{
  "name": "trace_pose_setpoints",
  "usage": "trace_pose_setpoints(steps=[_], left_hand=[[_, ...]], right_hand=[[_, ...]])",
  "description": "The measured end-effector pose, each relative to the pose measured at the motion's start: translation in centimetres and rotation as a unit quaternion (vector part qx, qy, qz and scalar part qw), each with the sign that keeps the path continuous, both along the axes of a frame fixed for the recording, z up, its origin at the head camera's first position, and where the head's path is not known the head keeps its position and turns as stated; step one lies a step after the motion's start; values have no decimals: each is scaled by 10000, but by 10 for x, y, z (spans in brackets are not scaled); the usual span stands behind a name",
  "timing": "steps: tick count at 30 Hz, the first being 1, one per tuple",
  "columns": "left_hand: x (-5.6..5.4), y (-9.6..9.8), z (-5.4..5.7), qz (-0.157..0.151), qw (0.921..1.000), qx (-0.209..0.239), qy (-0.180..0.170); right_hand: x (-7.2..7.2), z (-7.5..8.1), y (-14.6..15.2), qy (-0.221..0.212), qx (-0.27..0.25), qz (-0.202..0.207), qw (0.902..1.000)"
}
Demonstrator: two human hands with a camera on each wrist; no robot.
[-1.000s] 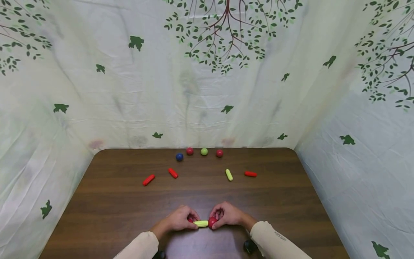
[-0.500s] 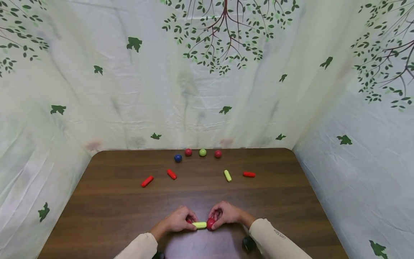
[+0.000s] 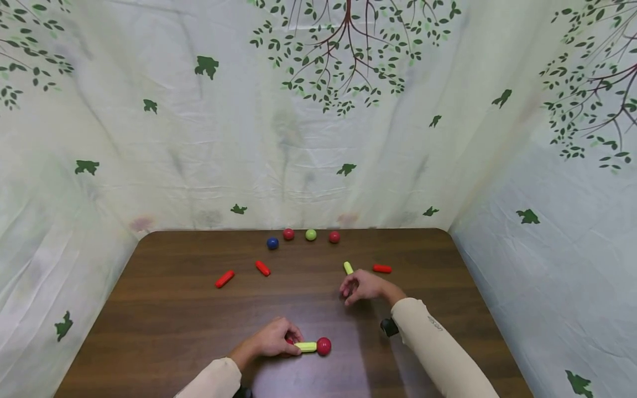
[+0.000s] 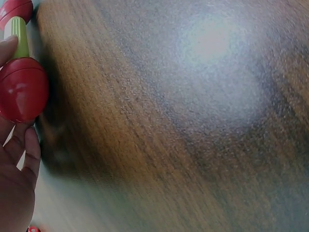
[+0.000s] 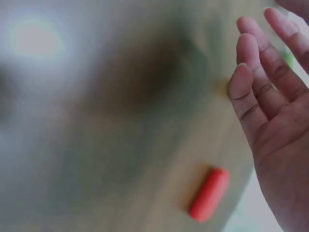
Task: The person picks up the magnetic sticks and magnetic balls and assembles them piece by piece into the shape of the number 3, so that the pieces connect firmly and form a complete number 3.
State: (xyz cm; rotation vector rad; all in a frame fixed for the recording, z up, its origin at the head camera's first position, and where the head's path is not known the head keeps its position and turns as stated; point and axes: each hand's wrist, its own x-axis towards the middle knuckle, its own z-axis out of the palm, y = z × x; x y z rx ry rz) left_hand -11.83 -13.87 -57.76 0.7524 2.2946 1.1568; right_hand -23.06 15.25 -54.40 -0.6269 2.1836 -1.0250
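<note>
My left hand (image 3: 272, 336) grips the left end of a ridged yellow-green rod (image 3: 307, 346) with a red ball (image 3: 324, 346) at its right end. A second red ball (image 4: 24, 89) at the rod's other end is largely covered by my fingers in the head view. In the left wrist view my thumb lies on the rod (image 4: 21, 38). Farther forward, my right hand (image 3: 365, 286) hovers with nothing in it, fingers slightly bent. Just beyond its fingers lies another yellow-green rod (image 3: 348, 267), partly hidden by the hand.
A red rod (image 3: 382, 269) lies right of my right hand. Two more red rods (image 3: 225, 278) (image 3: 262, 268) lie on the left. Along the brown table's (image 3: 179, 249) back edge sit a blue ball (image 3: 272, 243), red balls (image 3: 288, 234) (image 3: 334, 237) and a green ball (image 3: 311, 235).
My right hand has let go of the right red ball and moved forward towards the yellow-green rod. The left hand keeps its grip in the same place.
</note>
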Motion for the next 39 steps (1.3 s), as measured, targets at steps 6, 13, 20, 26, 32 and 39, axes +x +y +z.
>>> trace_pose_setpoints(steps=[6, 13, 20, 26, 32, 39], left_hand=[[1, -3, 1, 33, 10000, -21, -82], [1, -4, -1, 56, 9999, 12, -154], [0, -5, 0, 41, 9999, -86, -62], [-1, -3, 1, 13, 10000, -58, -73], [-3, -3, -1, -29, 10000, -73, -38], [-3, -2, -3, -27, 10000, -58, -3]], right_hand=[[-35, 9, 6, 416, 321, -551, 9971], [-56, 11, -1, 594, 1062, -1036, 9872], [-63, 11, -12, 448, 1634, -1140, 9789], [-68, 4, -14, 314, 1770, -1360, 9743], [-67, 0, -19, 446, 1895, -1382, 9711], [-68, -10, -24, 390, 1989, -1519, 9674]])
